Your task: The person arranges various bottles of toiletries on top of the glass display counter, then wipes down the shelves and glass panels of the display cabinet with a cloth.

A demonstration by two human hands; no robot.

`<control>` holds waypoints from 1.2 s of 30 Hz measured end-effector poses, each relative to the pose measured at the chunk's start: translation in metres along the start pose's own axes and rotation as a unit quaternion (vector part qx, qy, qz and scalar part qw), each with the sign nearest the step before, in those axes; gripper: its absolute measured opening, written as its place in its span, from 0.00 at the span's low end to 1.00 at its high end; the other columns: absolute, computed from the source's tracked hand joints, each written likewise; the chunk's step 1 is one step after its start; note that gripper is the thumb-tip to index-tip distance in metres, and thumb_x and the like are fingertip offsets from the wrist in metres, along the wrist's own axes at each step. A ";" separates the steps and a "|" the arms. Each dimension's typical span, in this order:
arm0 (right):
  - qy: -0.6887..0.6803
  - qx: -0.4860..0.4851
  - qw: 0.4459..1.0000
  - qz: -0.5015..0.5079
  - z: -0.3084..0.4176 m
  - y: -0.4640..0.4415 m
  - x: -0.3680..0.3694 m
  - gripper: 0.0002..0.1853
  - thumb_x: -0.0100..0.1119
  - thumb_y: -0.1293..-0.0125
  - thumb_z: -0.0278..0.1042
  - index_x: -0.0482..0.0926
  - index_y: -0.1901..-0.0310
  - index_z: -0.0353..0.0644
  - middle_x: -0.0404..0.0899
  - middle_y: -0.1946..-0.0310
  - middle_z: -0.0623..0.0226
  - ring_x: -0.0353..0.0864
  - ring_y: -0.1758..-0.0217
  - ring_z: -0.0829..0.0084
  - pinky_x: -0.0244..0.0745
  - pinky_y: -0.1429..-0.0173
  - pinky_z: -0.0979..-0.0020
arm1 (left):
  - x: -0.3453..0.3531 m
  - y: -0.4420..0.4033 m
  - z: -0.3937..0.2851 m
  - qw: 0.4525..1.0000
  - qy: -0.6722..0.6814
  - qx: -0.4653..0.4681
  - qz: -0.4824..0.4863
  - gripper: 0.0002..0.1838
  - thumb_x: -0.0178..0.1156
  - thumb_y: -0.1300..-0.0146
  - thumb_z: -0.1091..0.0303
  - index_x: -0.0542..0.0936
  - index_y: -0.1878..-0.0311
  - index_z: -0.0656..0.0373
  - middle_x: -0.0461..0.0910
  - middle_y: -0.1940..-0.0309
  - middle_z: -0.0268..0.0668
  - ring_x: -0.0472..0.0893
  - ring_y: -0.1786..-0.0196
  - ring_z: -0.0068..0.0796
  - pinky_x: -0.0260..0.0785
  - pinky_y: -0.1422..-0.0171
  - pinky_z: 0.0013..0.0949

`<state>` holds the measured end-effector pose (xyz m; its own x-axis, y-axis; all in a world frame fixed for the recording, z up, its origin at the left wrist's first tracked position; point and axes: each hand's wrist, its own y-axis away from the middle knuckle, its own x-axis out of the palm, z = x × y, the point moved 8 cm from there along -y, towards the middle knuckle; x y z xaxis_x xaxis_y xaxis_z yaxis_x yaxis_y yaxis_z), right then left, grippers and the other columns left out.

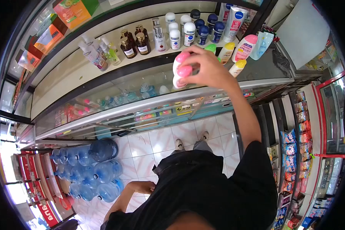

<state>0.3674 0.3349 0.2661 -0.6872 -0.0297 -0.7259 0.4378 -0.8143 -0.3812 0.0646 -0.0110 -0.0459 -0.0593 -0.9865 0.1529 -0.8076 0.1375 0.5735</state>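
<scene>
Standing on the floor before the glass counter [157, 101], large blue water jugs [105, 171] are seen at the left. Dark gold-capped bottles [141, 44] are lined up behind the counter's front edge. Near the waist, the left hand [143, 187] is partly hidden; its opening and any hold cannot be told. Above the counter's glass, two pink-capped bottles [179, 78] are gripped side by side between the bent fingers and thumb of the right hand [191, 66]. Yellow-capped bottles [226, 53] are seen farther right along the counter.

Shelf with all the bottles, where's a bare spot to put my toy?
The shelf looks bare at its left part, between the clear spray bottles and the dark front edge. It's crowded around the roll-ons.
</scene>
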 end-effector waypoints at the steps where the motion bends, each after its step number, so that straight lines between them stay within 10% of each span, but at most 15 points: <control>1: 0.018 -0.006 1.000 0.012 -0.007 -0.008 0.000 0.21 0.80 0.56 0.38 0.87 0.60 0.37 0.79 0.48 0.63 0.80 0.47 0.64 0.76 0.41 0.65 | -0.008 0.006 -0.010 1.000 0.017 -0.009 0.003 0.17 0.64 0.34 0.60 0.83 0.47 0.61 0.86 0.56 0.41 0.83 0.54 0.28 0.74 0.45 0.34; 3: 0.033 -0.008 0.999 0.031 -0.017 -0.016 0.008 0.20 0.80 0.56 0.36 0.86 0.61 0.36 0.79 0.49 0.63 0.80 0.49 0.63 0.78 0.44 0.66 | -0.030 0.032 -0.039 0.999 0.015 -0.029 -0.017 0.16 0.59 0.30 0.61 0.81 0.45 0.61 0.86 0.54 0.38 0.82 0.54 0.26 0.74 0.48 0.33; 6: 0.048 -0.026 0.998 0.043 -0.034 -0.024 0.012 0.20 0.79 0.56 0.35 0.86 0.61 0.34 0.79 0.49 0.62 0.81 0.52 0.63 0.80 0.50 0.68 | -0.126 0.074 -0.119 0.950 -0.023 0.035 -0.310 0.09 0.62 0.33 0.69 0.83 0.51 0.56 0.85 0.62 0.32 0.79 0.64 0.22 0.72 0.60 0.29; 11: 0.084 -0.021 0.994 0.061 -0.032 -0.024 0.016 0.22 0.78 0.56 0.38 0.85 0.60 0.35 0.79 0.48 0.59 0.79 0.48 0.60 0.76 0.43 0.65 | -0.245 0.106 -0.234 0.712 -0.058 0.196 -0.672 0.09 0.57 0.30 0.72 0.79 0.51 0.65 0.82 0.62 0.38 0.78 0.64 0.25 0.71 0.56 0.28; 16: 0.082 0.000 0.993 0.084 -0.034 -0.023 0.017 0.23 0.76 0.55 0.38 0.84 0.57 0.35 0.78 0.51 0.56 0.76 0.45 0.57 0.72 0.40 0.62 | -0.315 0.052 -0.285 0.655 -0.138 0.269 -0.693 0.30 0.71 0.41 0.70 0.68 0.39 0.61 0.76 0.47 0.39 0.79 0.49 0.31 0.74 0.52 0.32; 30: 0.078 0.039 0.979 0.184 -0.031 -0.037 0.013 0.25 0.63 0.35 0.56 0.86 0.69 0.35 0.82 0.55 0.56 0.81 0.52 0.56 0.75 0.46 0.62 | -0.336 0.008 -0.291 0.647 -0.130 0.275 -0.699 0.21 0.68 0.42 0.74 0.72 0.47 0.63 0.80 0.56 0.46 0.83 0.57 0.40 0.73 0.58 0.38; 36: 0.059 0.042 0.977 0.201 -0.040 -0.035 0.012 0.23 0.59 0.31 0.53 0.86 0.57 0.37 0.82 0.49 0.54 0.80 0.47 0.55 0.74 0.41 0.61 | -0.331 0.011 -0.278 0.668 -0.133 0.256 -0.686 0.31 0.70 0.44 0.75 0.71 0.38 0.65 0.75 0.47 0.49 0.82 0.49 0.41 0.78 0.47 0.38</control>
<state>0.3664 0.3862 0.2478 -0.3959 -0.2933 -0.8702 0.6063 -0.7952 -0.0078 0.2384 0.3420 0.1331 0.8955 -0.1434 -0.4214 -0.3002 -0.8935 -0.3339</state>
